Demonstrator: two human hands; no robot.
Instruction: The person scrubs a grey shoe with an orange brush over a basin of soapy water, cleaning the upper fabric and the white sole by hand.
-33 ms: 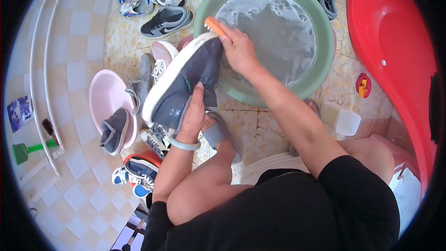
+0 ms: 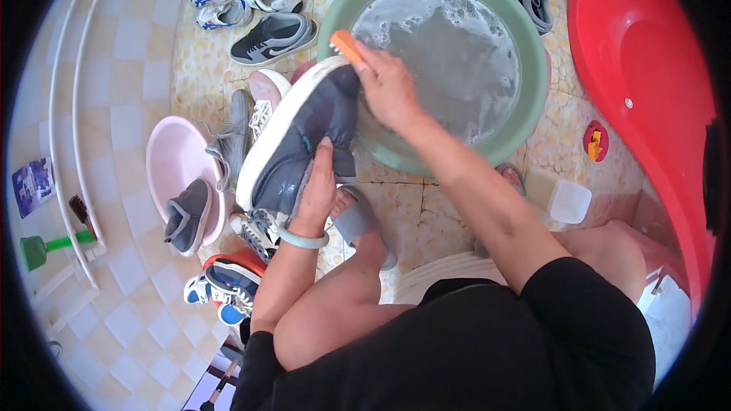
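Observation:
My left hand (image 2: 316,190) grips a dark grey shoe (image 2: 308,125) with a thick white sole, thumb on its side near the opening. The shoe is tilted, toe up and away from me, and its surface looks wet. In my right hand (image 2: 387,90) is an orange scrubbing brush (image 2: 346,46) with pale bristles, held against the white sole edge at the toe. Just beyond and to the right stands a large green basin (image 2: 533,99) of murky, foamy water. The shoe's toe lies over the basin's near left rim.
A pink basin (image 2: 164,148) at left has a grey shoe (image 2: 188,215) on its rim. Several shoes lie about, including a black-and-grey sneaker (image 2: 274,38). A red tub (image 2: 647,53) curves along the right, near a white plastic container (image 2: 569,202). White pipes (image 2: 76,106) run along the left wall.
My right hand and the brush have shifted slightly left along the toe. The shoe has tilted a little with them; my left hand keeps its hold.

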